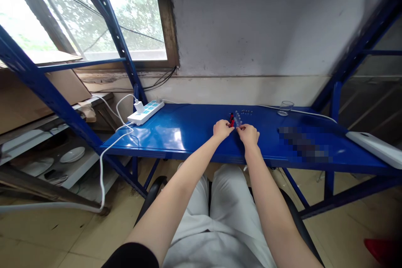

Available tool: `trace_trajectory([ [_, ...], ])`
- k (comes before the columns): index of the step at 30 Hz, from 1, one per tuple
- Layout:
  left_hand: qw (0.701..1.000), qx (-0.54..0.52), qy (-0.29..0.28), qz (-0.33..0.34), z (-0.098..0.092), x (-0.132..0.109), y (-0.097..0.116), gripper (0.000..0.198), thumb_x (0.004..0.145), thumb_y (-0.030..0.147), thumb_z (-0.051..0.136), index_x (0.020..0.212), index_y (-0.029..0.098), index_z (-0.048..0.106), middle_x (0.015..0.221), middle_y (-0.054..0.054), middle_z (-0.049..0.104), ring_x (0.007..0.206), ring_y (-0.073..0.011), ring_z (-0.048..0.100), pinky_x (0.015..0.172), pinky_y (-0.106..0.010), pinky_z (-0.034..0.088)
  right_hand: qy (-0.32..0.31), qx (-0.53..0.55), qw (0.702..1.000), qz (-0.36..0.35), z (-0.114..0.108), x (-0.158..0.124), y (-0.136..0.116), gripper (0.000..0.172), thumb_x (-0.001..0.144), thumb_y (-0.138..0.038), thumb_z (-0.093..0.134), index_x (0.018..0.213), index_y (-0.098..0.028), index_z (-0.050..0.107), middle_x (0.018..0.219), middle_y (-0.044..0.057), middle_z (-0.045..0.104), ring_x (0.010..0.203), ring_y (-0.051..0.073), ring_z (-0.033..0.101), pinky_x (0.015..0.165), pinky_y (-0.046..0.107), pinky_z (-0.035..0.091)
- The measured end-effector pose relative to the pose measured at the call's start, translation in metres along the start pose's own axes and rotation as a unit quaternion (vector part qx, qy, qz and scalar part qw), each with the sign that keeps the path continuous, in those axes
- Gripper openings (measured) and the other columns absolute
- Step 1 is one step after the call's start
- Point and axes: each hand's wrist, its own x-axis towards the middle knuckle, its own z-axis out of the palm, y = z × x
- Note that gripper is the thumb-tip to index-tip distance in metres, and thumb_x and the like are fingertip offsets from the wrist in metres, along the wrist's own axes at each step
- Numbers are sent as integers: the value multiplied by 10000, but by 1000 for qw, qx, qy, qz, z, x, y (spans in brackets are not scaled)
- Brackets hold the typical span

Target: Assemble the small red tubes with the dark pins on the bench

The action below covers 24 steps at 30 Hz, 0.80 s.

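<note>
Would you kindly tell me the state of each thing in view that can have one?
Left hand: fingers at the red pieces, grip unclear.
Right hand: fingers bent beside the clear pieces, grip unclear.
Red pieces: close together.
Clear pieces: grouped together.
Small pieces: set out beyond the right hand.
Glass: upright.
Power strip: lying flat.
White plug: inserted.

No word, number or brand could be read anywhere here! The power strip (146, 113) showed pale blue panels, any print too small to make out; the pixelated item (303, 144) on the desk (194, 127) was blurred past reading; the white case (378, 149) offered just a tiny dark mark, illegible too.
</note>
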Motion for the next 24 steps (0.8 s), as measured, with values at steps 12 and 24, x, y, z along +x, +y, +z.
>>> trace_trajectory([
  [12, 987, 133, 5, 85, -6, -7, -5, 318, 745, 399, 610, 986, 190, 603, 922, -58, 629, 933, -218, 554, 784, -326, 401, -19, -44, 999, 1, 2, -2, -1, 245, 786, -355, 528, 911, -209, 678, 947, 74, 676, 958, 250, 570, 793, 357, 353],
  [24, 936, 263, 40, 232, -12, -14, -9, 307, 911, 260, 335, 1077, 176, 579, 1000, -85, 614, 933, -194, 521, 800, -326, 352, -14, -43, 999, 9, 4, -1, -1, 208, 789, -333, 527, 875, -211, 671, 915, 73, 670, 912, 230, 573, 790, 343, 343],
])
